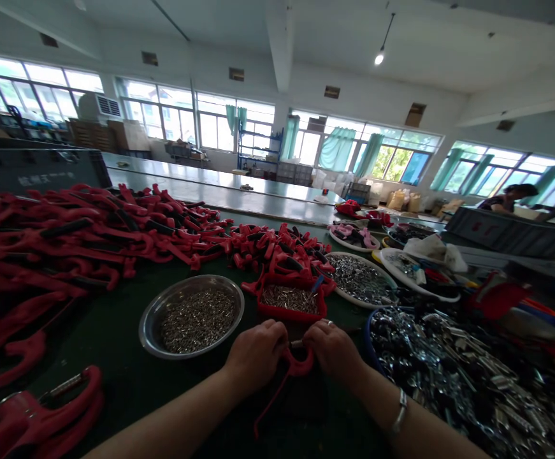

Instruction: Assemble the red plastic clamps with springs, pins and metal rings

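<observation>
My left hand (257,352) and my right hand (333,347) meet low in the middle of the green table (115,331), both closed on one red plastic handle part (297,366). A thin red piece trails down from it toward me. A small metal bit shows between my fingertips. Just beyond my hands stands a red tray (290,301) of small metal pins. Left of it sits a round steel bowl (191,315) filled with similar tiny metal parts.
A large heap of red and black handle parts (67,236) covers the left side. A blue-rimmed tub of shiny metal pieces (449,370) lies at right, with white plates of parts (360,279) behind. A person (509,197) sits far right. Long tables stretch toward the windows.
</observation>
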